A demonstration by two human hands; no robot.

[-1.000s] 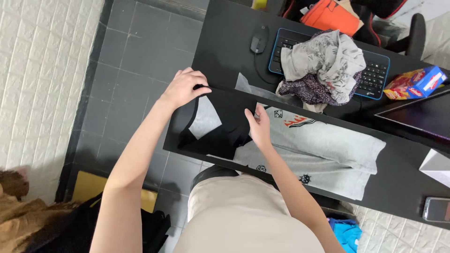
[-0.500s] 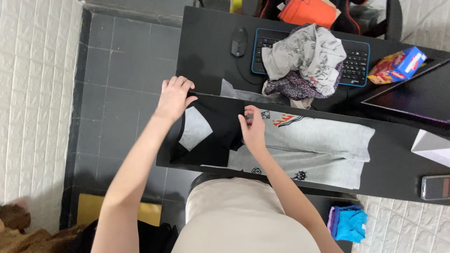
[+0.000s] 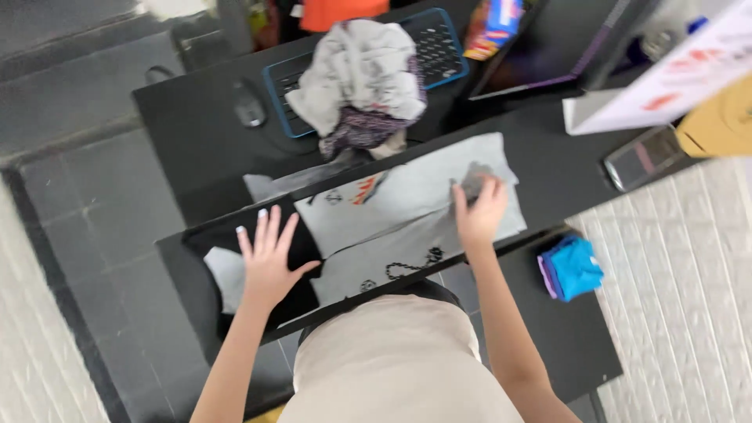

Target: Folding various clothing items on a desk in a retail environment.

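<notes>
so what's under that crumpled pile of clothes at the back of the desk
A blue-edged keyboard lies under the crumpled clothes. Its two ends show; the middle keys are covered.

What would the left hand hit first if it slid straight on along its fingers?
Probably the mouse. The left hand points up the black desk, past the garment's edge; depth is hard to judge.

There is only one camera, worn on the person's head. It looks almost straight down at the black desk (image 3: 564, 164), quite near. The desk stretches from eight o'clock towards two o'clock.
</notes>
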